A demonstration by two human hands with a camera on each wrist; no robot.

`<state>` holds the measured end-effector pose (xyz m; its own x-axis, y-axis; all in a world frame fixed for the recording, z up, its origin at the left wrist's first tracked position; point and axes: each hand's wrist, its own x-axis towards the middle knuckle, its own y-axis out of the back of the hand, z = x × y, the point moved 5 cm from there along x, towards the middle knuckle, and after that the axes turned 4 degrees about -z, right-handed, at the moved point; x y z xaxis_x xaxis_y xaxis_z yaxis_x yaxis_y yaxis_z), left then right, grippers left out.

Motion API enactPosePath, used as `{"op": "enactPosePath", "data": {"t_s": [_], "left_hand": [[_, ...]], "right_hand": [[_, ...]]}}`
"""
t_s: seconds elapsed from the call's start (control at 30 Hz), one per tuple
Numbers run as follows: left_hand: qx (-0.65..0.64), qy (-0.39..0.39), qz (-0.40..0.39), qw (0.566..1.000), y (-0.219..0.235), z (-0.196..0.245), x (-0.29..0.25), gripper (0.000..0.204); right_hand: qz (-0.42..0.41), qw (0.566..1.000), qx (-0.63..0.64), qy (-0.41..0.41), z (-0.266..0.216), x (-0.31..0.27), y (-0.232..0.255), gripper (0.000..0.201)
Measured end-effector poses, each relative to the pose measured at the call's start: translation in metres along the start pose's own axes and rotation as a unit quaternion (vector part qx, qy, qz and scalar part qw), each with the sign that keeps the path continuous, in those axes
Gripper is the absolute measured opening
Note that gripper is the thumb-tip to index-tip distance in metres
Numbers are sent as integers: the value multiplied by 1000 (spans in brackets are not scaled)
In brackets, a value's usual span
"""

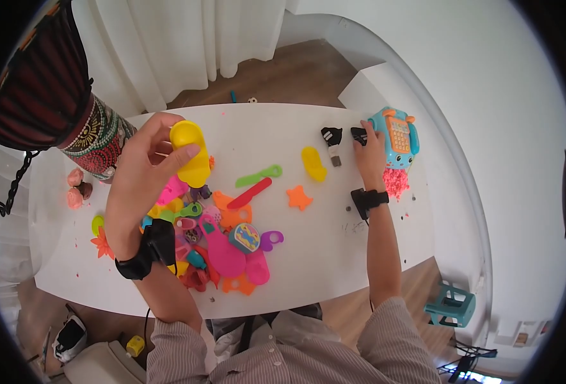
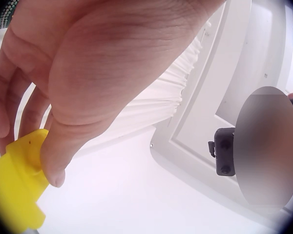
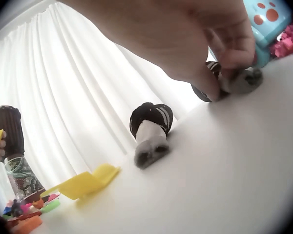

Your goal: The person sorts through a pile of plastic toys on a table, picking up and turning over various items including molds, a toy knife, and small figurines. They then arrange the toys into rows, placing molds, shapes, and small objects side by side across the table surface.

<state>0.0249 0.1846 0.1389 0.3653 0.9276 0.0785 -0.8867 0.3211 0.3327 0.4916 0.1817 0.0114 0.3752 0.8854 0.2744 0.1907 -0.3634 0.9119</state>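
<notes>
My left hand [image 1: 143, 163] holds up a yellow plastic piece [image 1: 195, 171], shaped rather like a slipper, over the left part of the table, thumb across it. In the left wrist view that piece is partly cut off at the lower left. At the right, my right hand [image 1: 370, 160] pinches a small sock-like thing [image 1: 359, 134], black with white stripes and a grey end, low at the tabletop. Its twin, a second sock-like thing [image 3: 151, 129], lies to the left of that hand. A matching yellow slipper-shaped piece [image 1: 313, 164] lies farther left on the table.
A blue toy telephone [image 1: 399, 137] and pink crumbly stuff [image 1: 395, 184] lie beside my right hand. Many colourful plastic toys [image 1: 222, 253] are heaped at the left, near a green tool [image 1: 258, 176] and an orange star [image 1: 299, 198]. A large drum [image 1: 97, 137] stands at the left.
</notes>
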Motion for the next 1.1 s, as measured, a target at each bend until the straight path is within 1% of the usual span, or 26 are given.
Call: {"op": "enactPosePath", "data": {"t_s": [0.03, 0.1, 0.13, 0.2, 0.23, 0.27, 0.3, 0.33, 0.4, 0.53, 0.6, 0.63, 0.7, 0.73, 0.8, 0.83, 0.9, 0.93, 1.0, 1.1], "left_hand": [[-5, 0, 0, 1000, 0, -1, 0, 29], [-9, 3, 4, 1000, 1, -2, 1, 29], [-5, 1, 6, 1000, 0, 0, 1, 29], [1, 3, 6, 1000, -1, 0, 1, 29], [6, -1, 4, 1000, -2, 1, 2, 29], [12, -5, 1, 1000, -3, 1, 2, 29], [12, -4, -1, 1000, -4, 2, 1, 29], [16, 2, 0, 1000, -4, 4, 1, 29], [19, 9, 6, 1000, -1, 4, 0, 29], [7, 3, 11, 1000, 4, -1, -1, 29], [0, 0, 12, 1000, 4, -1, -1, 29], [-5, 1, 9, 1000, 3, 0, -1, 29], [-11, 6, 8, 1000, 2, 0, -1, 29], [-5, 4, 6, 1000, 1, 1, -1, 28], [1, -1, 0, 1000, -1, 2, 0, 28], [-3, -3, -5, 1000, -3, 0, 1, 28], [-5, -9, -9, 1000, -3, 2, 2, 28], [2, -1, -7, 1000, -3, 4, 1, 28], [7, 9, -4, 1000, -2, 3, 0, 27], [4, 3, 6, 1000, 0, 1, 0, 27]], "right_hand": [[-1, 1000, 1, 0, -5, -3, 4, 59], [20, 999, 17, -32, -26, -12, 20, 56], [18, 999, 17, -31, -36, -17, 24, 56], [-6, 994, 88, 58, -63, -28, 22, 54], [-9, 994, 88, 56, -67, -30, 16, 54], [-34, 993, 86, 67, -72, -28, 7, 52], [-59, 992, 84, 78, -74, -26, -1, 50], [-59, 992, 83, 77, -70, -24, -7, 50], [-44, 997, 51, 45, -60, -16, -16, 54], [-49, 997, 45, 31, -63, -20, -3, 53], [-20, 998, 59, 8, -67, -25, 10, 52], [-21, 998, 60, 10, -72, -28, 15, 52], [-12, 992, 76, 96, -88, -44, 22, 46], [-14, 992, 76, 96, -91, -52, 21, 46], [-120, 980, 44, 152, -106, -70, 9, 37], [-117, 981, 44, 149, -108, -71, 6, 37], [-117, 987, 39, 107, -105, -67, -7, 29], [-116, 987, 39, 107, -101, -63, -15, 29], [-73, 991, 36, 109, -91, -51, -22, 24], [-63, 990, 42, 119, -94, -32, -21, 20]]}}
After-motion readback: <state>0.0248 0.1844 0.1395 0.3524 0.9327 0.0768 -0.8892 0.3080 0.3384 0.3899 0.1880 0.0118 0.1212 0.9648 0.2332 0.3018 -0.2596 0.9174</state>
